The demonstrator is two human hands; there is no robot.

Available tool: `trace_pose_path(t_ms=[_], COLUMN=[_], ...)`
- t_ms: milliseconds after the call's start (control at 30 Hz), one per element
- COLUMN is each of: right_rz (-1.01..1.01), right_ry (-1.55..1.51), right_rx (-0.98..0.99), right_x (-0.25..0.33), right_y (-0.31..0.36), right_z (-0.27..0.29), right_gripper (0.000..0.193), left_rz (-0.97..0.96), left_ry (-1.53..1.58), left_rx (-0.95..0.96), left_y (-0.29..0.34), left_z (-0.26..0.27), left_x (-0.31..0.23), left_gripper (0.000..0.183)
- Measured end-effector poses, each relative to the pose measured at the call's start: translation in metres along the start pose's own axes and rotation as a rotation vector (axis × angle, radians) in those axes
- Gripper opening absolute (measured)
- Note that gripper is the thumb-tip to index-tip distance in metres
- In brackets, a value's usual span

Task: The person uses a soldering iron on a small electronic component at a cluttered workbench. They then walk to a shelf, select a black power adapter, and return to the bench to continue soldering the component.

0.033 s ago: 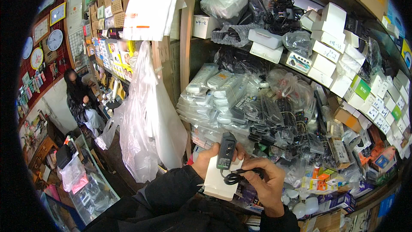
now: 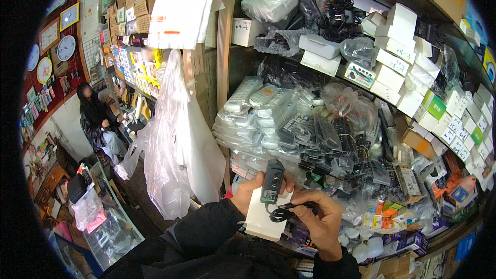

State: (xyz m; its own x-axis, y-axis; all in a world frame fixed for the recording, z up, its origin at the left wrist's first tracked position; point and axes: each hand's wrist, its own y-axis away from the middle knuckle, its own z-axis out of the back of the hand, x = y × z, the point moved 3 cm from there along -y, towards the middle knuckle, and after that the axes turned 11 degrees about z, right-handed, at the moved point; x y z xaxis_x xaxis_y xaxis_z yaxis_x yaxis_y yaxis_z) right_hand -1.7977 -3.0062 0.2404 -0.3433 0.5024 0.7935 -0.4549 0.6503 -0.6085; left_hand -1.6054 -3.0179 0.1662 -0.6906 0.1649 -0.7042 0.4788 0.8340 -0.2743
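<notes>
My left hand is closed around a small white cardboard box, its thumb at one side and fingertips showing at the other. Lying against that box is a black power adapter with a printed label, its narrow end pointing away from me. The adapter's thin black cable, bundled in loops, runs from its near end. My right hand pinches those loops between thumb and fingers, beside the box's right edge. Whether anything is inside the box is hidden.
Before me, shelves hold plastic-wrapped remote controls, stacked white boxes and bagged cables. A large translucent plastic bag hangs left of my hands. Farther left are a glass counter and a seated person in dark clothes.
</notes>
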Motion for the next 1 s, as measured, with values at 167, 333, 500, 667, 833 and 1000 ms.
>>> trace_pose_path(t_ms=[167,333,500,667,833,1000], right_rz=[-0.022,-0.038,-0.081,-0.160,-0.178,-0.195], right_ry=[-0.018,-0.002,-0.017,-0.121,-0.437,-0.463], right_rx=[-0.015,-0.023,-0.048,-0.103,-0.217,-0.203], right_x=[0.000,-0.002,-0.001,-0.006,-0.023,-0.031], right_y=[0.001,0.001,0.002,0.003,0.000,0.001], right_z=[-0.001,-0.001,-0.002,-0.001,0.001,0.004], right_gripper=[0.020,0.019,0.019,0.017,0.016,0.017], left_rz=[-0.038,-0.047,0.003,0.007,0.011,-0.020], left_ry=[-0.015,0.003,0.026,0.094,0.143,0.024], left_rx=[-0.085,-0.109,-0.146,-0.007,0.042,0.041], left_y=[0.000,-0.001,0.002,0.001,0.000,-0.003], left_z=[-0.008,-0.013,-0.010,-0.002,0.010,0.013], left_x=[-0.001,-0.002,-0.001,0.002,0.006,0.004], left_gripper=[0.068,0.071,0.073,0.070,0.073,0.069])
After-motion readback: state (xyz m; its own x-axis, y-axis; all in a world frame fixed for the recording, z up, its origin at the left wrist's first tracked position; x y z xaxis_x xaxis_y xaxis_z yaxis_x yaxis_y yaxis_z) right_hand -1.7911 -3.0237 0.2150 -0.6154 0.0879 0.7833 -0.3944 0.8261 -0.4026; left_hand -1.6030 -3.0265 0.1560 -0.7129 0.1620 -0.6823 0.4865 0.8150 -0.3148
